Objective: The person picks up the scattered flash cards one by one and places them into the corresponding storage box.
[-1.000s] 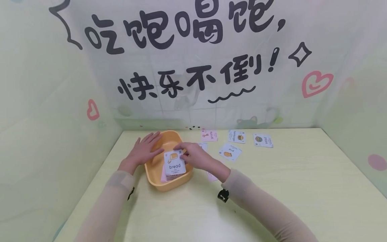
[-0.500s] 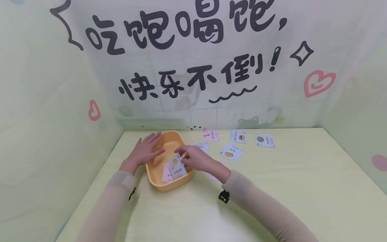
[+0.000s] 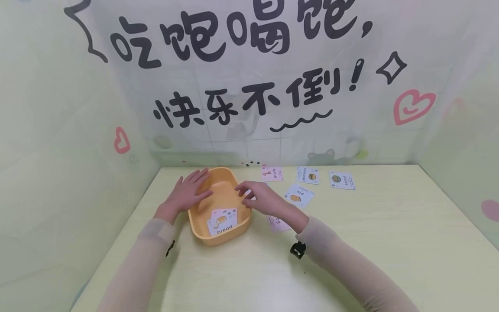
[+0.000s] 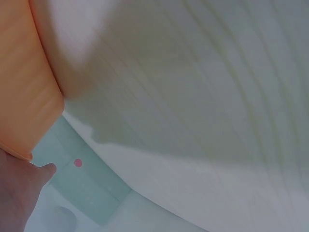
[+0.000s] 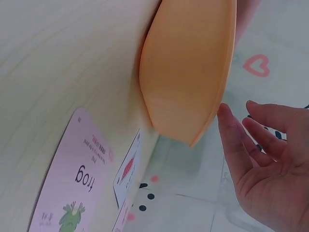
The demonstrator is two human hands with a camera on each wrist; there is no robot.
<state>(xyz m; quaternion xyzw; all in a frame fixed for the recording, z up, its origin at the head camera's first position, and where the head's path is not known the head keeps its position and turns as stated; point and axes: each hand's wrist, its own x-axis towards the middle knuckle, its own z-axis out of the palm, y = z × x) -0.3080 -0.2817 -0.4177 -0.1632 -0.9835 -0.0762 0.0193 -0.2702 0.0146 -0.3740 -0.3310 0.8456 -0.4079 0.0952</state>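
A bread card [image 3: 223, 221] lies on other cards at the near end of an orange plastic basket [image 3: 200, 223]. My left hand [image 3: 187, 195] rests on the basket's left rim with its fingers spread out. By the right rim hovers my right hand [image 3: 263, 198], its fingers loosely bent and nothing between them. In the right wrist view that hand [image 5: 275, 154] is beside the basket's edge [image 5: 188, 72]. A pink frog card [image 3: 277, 223] is on the table below the right wrist, partly covered by it.
Farther back on the table lie a giraffe card [image 3: 272, 173], a hamburger card [image 3: 308, 175], a pie card [image 3: 299, 196] and a salad card [image 3: 342, 180]. Another card [image 5: 128, 169], mostly hidden in the head view, lies behind the frog card. A printed curtain closes off the back.
My right hand has let go of the bread card, which dropped onto the cards in the basket, and has moved right toward the rim. The left hand has stayed in place.
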